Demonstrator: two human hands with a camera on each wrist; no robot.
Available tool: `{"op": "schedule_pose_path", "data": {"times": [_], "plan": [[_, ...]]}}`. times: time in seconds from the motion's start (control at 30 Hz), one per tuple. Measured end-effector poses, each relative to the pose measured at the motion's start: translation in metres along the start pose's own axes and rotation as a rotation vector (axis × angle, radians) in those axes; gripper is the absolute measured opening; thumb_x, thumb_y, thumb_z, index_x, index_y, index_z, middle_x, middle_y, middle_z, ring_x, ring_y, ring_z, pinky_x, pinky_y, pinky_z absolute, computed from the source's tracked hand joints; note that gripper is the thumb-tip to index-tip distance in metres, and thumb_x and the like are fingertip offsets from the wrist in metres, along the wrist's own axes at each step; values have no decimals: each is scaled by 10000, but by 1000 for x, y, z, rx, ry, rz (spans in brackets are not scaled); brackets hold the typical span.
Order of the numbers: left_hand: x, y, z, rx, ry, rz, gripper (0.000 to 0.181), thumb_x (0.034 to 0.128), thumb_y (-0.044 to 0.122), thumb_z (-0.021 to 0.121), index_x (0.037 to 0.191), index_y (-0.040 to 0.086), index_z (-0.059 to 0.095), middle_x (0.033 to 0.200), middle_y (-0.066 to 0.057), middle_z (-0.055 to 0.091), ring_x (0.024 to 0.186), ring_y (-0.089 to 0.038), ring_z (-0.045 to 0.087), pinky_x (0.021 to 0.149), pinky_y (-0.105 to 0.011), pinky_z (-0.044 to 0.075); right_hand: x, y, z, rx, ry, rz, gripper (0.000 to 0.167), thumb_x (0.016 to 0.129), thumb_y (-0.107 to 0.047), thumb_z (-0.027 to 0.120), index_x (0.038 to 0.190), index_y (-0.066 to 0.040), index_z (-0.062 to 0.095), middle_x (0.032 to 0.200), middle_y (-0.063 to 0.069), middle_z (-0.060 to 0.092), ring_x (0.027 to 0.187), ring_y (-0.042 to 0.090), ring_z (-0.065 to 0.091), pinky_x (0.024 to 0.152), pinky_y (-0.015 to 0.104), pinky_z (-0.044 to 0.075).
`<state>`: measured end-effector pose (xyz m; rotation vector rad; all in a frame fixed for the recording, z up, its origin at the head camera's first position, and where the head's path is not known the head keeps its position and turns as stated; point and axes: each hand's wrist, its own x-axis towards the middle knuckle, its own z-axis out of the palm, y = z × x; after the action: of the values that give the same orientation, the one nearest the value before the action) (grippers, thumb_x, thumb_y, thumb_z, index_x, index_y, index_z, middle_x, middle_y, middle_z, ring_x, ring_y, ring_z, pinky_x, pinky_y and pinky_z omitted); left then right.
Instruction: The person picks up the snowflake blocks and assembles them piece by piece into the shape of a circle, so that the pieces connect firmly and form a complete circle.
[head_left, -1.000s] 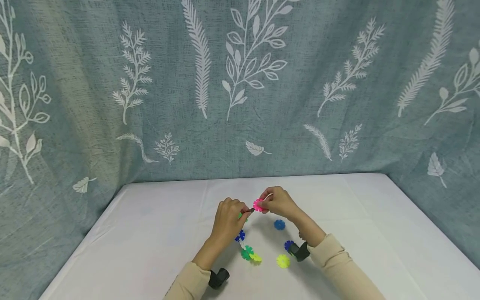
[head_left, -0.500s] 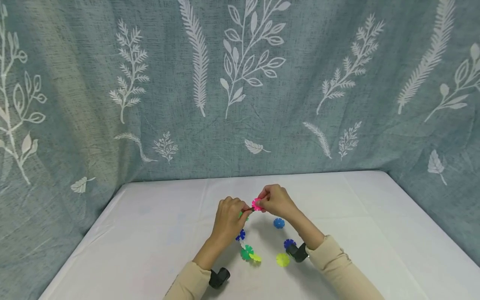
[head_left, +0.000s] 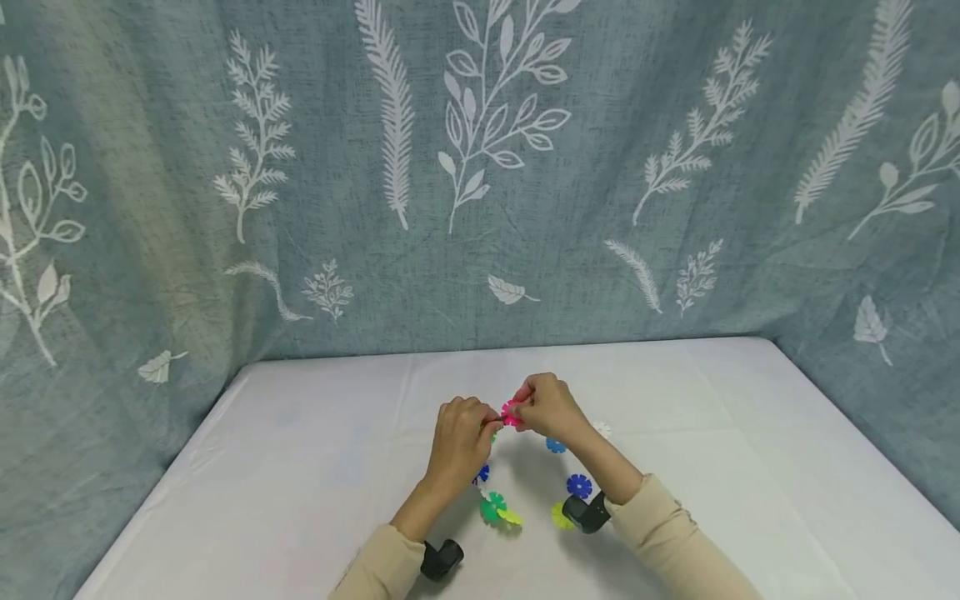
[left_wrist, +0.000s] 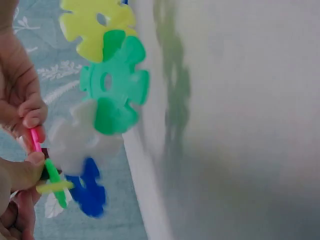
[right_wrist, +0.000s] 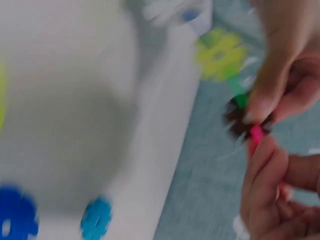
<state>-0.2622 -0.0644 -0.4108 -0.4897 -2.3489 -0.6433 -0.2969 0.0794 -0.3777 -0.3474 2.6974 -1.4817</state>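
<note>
With the left hand [head_left: 460, 435] pinching the brown disc [right_wrist: 235, 119] and the right hand [head_left: 553, 410] pinching the pink disc [head_left: 507, 414] at its nine o'clock in the head view, they seem mid-joining, calling for aligned slots and a firm push.

This looks like a screened-off tabletop recording spot, most likely indoors, though whether it stands in a home, a studio or an office cannot be told. A blue-green curtain [head_left: 330, 192] printed with white leaves [head_left: 506, 289] hangs behind the table [head_left: 337, 433] and along both sides, filling the background to the top of the head view, while the tabletop is plain white with faint fold lines. Bright flower discs [head_left: 579, 486] give it a playroom touch, and black wrist devices [head_left: 442, 560] suggest filming gear.
</note>
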Motion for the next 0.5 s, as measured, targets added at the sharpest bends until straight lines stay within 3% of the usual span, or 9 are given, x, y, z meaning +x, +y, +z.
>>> {"op": "schedule_pose_path", "data": {"times": [0.13,0.3,0.5], "plan": [[1,3,1,67,-50,-20,204,658,225,789,791,96,702,725,-5,651,690,-163,525,656,-290,371,4,9,-4,16,-59,-5,22,800,28,618,820,36,614,633,80,637,575,239,640,561,300,531],[2,6,1,103,-66,36,433,625,277,805,1011,116,694,865,-20,691,768,-180,553,664,-289,353,6,13,-5,23,-125,-10,74,794,49,602,867,35,607,636,68,638,608,276,638,544,288,508],[4,5,1,107,-68,83,329,633,229,812,935,148,709,812,11,685,734,-154,543,657,-283,336,5,12,-7,17,-162,6,155,812,4,629,957,49,596,708,97,680,647,249,664,595,319,528]]}}
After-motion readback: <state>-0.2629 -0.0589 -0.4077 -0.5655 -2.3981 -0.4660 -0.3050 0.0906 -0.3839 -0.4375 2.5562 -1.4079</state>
